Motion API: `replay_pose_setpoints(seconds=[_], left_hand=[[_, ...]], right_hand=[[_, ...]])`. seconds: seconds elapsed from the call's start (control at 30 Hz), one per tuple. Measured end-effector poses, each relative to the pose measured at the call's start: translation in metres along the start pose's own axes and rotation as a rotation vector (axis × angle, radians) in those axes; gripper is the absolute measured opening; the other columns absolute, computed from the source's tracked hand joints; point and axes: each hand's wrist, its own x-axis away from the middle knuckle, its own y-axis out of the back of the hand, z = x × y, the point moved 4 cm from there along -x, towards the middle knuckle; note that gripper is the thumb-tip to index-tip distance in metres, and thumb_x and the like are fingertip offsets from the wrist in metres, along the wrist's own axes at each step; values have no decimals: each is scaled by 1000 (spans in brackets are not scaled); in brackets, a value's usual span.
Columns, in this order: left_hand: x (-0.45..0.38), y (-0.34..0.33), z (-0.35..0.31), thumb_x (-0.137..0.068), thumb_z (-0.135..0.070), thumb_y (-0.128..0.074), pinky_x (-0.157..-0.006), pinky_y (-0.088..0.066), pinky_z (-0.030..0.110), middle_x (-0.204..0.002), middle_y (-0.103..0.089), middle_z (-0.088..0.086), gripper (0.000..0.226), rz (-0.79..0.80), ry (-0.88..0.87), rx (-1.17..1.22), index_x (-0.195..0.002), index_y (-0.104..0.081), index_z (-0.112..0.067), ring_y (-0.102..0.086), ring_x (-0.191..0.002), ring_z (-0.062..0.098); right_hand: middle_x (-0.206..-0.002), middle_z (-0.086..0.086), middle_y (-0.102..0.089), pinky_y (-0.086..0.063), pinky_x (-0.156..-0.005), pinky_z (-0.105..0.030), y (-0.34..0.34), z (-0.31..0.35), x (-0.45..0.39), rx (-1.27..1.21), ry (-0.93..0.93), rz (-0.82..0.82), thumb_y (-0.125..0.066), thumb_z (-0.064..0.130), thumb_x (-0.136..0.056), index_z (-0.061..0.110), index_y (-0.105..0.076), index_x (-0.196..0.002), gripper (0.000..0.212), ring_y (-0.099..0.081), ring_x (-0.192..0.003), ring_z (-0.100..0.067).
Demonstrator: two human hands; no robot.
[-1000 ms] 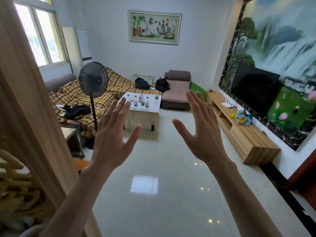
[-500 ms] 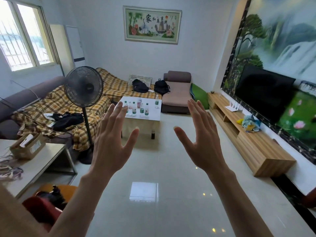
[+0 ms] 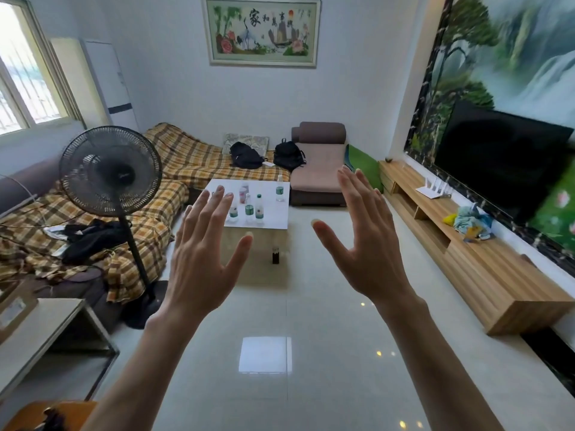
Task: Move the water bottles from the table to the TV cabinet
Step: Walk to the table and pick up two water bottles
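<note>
Several clear water bottles (image 3: 259,208) with green labels stand on a white-topped coffee table (image 3: 273,217) across the room; one bottle (image 3: 279,189) stands apart near the table's far right. My left hand (image 3: 202,253) and my right hand (image 3: 364,241) are raised in front of me, fingers spread, both holding nothing and far from the table. My left fingers hide part of the table's left side. A long wooden TV cabinet (image 3: 485,275) runs along the right wall under a dark TV (image 3: 501,157).
A standing black fan (image 3: 110,172) is at the left beside a sofa with a plaid cover (image 3: 161,213). Two black backpacks (image 3: 287,155) lie on the far sofa. A white router (image 3: 434,188) and crumpled cloth (image 3: 473,222) rest on the cabinet. Glossy tiled floor (image 3: 289,306) stretches ahead.
The view has moved forward into the room past a wooden screen at the left; the table and cabinet appear nearer. Both hands stay raised and spread.
</note>
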Motion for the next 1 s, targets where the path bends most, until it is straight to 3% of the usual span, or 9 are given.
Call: replay_pose_setpoints(seconds=[0.07, 0.27, 0.7, 1.0], left_hand=[[-32, -29, 15, -104, -61, -35, -128, -26, 54, -171, -28, 1, 71, 5, -4, -12, -161, -31, -18, -17, -162, 18], [-117, -101, 60, -104, -63, -35, -129, -23, 50, -171, -28, -2, 71, -31, 13, -44, -160, -31, -20, -15, -162, 14], [-224, -227, 165, -102, -63, -35, -130, -21, 49, -172, -25, -4, 73, 0, 114, -49, -162, -30, -21, -12, -162, 11], [-319, -319, 267, -101, -49, -47, -130, -21, 51, -171, -29, 2, 70, 19, 182, -20, -160, -35, -13, -16, -162, 16]], right_hand=[[-168, 2, -24, -8, -128, -31, -24, -28, -28, -8, -1, 10, -44, 62, -99, 16, -27, -160, 78, -12, -158, -11], [-168, 1, -26, -19, -127, -46, -90, -101, -109, -21, 30, 19, -45, 61, -100, 15, -28, -159, 77, -15, -158, -13], [-168, 0, -28, -20, -126, -47, -236, -205, -230, -48, 65, 54, -41, 63, -100, 15, -28, -159, 77, -15, -157, -12], [-167, 0, -29, -19, -127, -45, -374, -263, -334, -43, 75, 83, -42, 62, -101, 15, -28, -159, 76, -14, -156, -6]])
